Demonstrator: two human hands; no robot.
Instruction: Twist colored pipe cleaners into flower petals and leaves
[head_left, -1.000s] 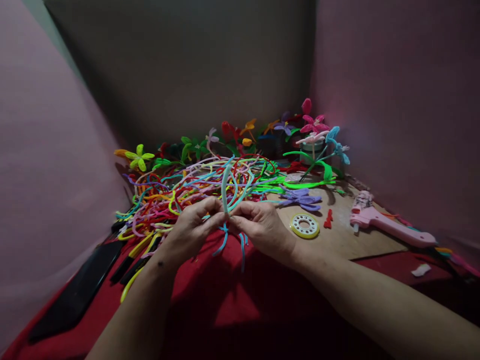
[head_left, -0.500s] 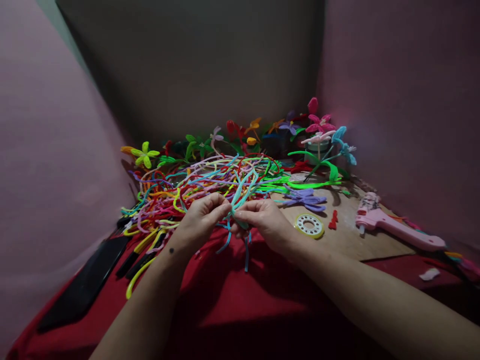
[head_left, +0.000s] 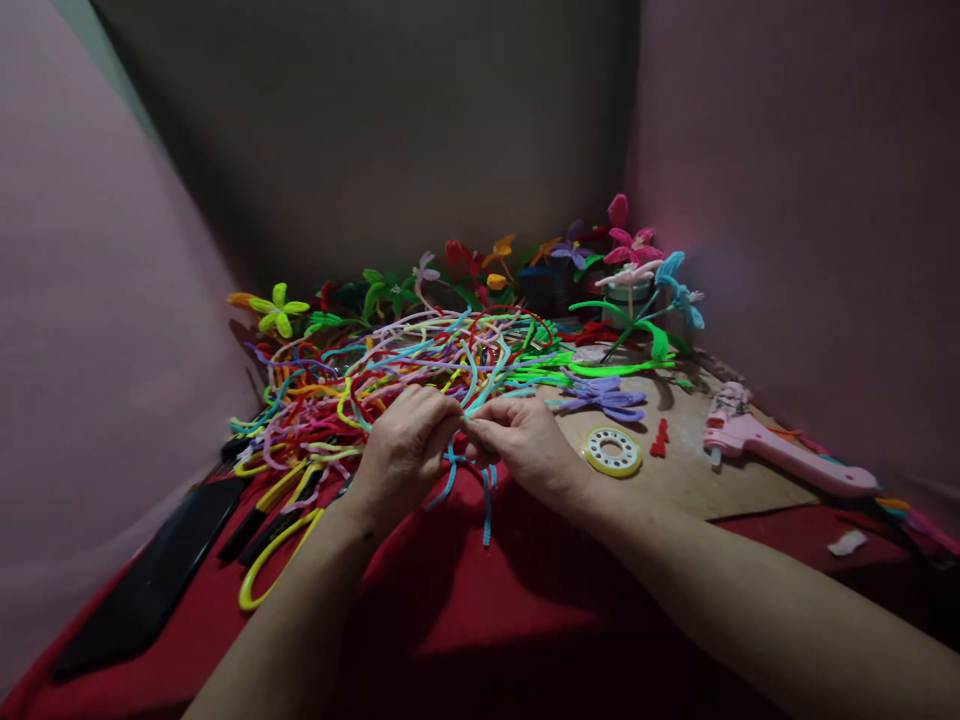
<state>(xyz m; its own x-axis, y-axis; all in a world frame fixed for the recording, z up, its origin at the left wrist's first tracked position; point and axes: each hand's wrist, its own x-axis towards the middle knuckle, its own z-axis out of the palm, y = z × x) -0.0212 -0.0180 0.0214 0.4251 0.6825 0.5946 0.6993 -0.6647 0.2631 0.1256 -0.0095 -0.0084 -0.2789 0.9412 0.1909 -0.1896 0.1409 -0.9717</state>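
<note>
Light-blue pipe cleaners are gathered in a bundle between my two hands, their looped ends pointing away from me and loose tails hanging below. My left hand is closed on the bundle's middle, its back turned up so that the fingertips are partly hidden. From the other side, my right hand pinches the same spot between thumb and fingers. Just beyond the hands spreads a heap of multicoloured pipe cleaners. A purple pipe-cleaner piece with several loops lies right of my right hand.
On the brown board lie a yellow-rimmed white ring, a small red piece and a pink glue gun. Pipe-cleaner flowers line the back. Yellow-handled tools and a black flat object lie left on the red cloth.
My left hand has rolled over, its back now facing up more, while staying at the light-blue bundle. The right hand keeps its pinch. The whole view has shifted slightly.
</note>
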